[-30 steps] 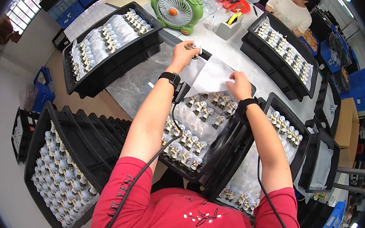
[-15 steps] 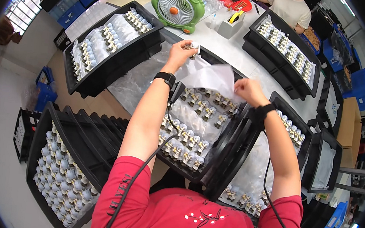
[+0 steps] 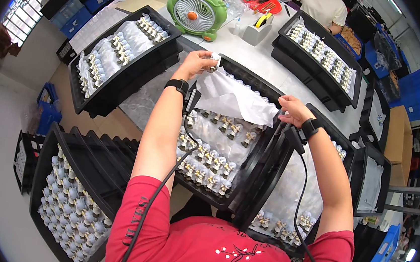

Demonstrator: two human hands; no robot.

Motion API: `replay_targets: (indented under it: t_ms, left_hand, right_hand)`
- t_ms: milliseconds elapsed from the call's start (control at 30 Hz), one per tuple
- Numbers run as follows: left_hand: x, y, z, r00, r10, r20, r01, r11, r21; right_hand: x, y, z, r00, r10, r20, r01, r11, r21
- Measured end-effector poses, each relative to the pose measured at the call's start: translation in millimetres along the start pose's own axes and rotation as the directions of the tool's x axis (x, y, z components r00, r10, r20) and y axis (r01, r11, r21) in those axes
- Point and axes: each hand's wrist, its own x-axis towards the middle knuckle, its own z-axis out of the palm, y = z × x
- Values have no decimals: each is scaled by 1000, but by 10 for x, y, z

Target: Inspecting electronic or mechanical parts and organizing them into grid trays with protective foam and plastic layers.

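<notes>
My left hand (image 3: 195, 65) is closed around a small figurine (image 3: 215, 61) with a whitish head, above the far left corner of the middle black tray (image 3: 223, 201). Across the far part of that tray lies a white sheet (image 3: 238, 99), its near edge loose and wavy. Rows of similar figurines (image 3: 212, 159) stand or lie on film nearer to me, and heads of another row show past the sheet's far edge. At the sheet's right edge, over the tray rim, is my right hand (image 3: 295, 111), fingers apart and seemingly holding nothing.
Figurine-filled black trays stand at the left (image 3: 127, 47), lower left (image 3: 73, 209), far right (image 3: 323, 56) and close right (image 3: 290, 189). A green fan (image 3: 196, 11), a tape dispenser (image 3: 258, 30) and a red tool plate (image 3: 261, 2) sit on the table. A person (image 3: 323, 5) is beyond.
The white sheet has come down from a raised, folded state and now spreads over the tray's far part. My right hand's fingers have parted from it. The left hand still holds the figurine.
</notes>
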Motion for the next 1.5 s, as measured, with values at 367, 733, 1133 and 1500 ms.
replay_targets:
  t_ms: [367,733,1133,1500]
  left_hand:
    - [134,75,185,994,97,-41,-94,993,78]
    - [-31,116,-52,991,-62,121,52,995,84]
    - [210,209,153,980,-90,180,54,980,194]
    - [216,80,27,980,30,195,-23,999,-39]
  right_hand:
    - [85,194,143,986,-156,58,164,852,-497]
    - [164,219,140,997,66,38,-69,994,90]
    - [213,377,440,855,-424,-300,193,795,-575]
    - [367,131,190,984,-132,-122,26,777,-629]
